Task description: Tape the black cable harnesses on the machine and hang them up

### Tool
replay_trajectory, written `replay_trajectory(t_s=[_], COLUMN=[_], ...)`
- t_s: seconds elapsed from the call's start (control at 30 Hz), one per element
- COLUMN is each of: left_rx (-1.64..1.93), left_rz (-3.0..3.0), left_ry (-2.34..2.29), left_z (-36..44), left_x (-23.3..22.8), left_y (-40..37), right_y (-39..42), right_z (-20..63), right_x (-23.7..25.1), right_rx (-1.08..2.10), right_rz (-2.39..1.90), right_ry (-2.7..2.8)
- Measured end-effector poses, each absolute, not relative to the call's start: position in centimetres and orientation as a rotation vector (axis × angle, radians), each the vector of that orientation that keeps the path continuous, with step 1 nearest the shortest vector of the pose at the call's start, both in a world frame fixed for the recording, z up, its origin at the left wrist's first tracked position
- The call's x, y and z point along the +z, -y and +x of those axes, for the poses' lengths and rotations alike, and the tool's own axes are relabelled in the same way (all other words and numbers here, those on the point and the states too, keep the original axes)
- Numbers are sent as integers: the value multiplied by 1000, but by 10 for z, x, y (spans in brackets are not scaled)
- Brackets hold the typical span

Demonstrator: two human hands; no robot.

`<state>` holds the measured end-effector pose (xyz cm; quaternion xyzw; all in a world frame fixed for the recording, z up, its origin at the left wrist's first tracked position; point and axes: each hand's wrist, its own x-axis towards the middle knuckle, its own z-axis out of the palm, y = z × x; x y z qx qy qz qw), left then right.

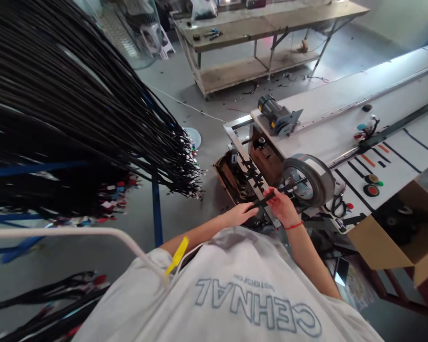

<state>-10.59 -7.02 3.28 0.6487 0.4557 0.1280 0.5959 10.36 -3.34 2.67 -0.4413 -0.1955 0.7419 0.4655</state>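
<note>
My left hand (243,214) is closed on the near end of a short black strip (264,199), thumb and fingers pointing to the right. My right hand (281,207), with a red cord round its wrist, pinches the same strip farther along. Just beyond the hands, several small black pieces (251,172) cling along a pale metal frame (238,142). A large dark roll (323,176) with a white label stands on a spindle right of my right hand. Whether the strip runs on to the roll, I cannot tell.
Bundles of black cables (92,95) hang at the left, connectors at their ends. A motor (274,114) sits on the long white bench (328,107). An open cardboard box (381,244) stands at right. A worktable (231,42) with tools is behind.
</note>
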Motion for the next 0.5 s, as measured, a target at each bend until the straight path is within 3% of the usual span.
replay_trajectory(t_s=[0.27, 0.4, 0.5], left_rx=[-63, -47, 8], left_rz=[1209, 1114, 1095], left_ry=[-1078, -981, -848], left_z=[-202, -154, -88], left_x=[31, 21, 16], left_y=[54, 15, 0], right_y=[61, 81, 69], right_z=[58, 9, 0], right_x=[32, 24, 35], right_rx=[2119, 2155, 2220], right_rz=[-1239, -1284, -1002], right_ry=[1060, 1575, 2137])
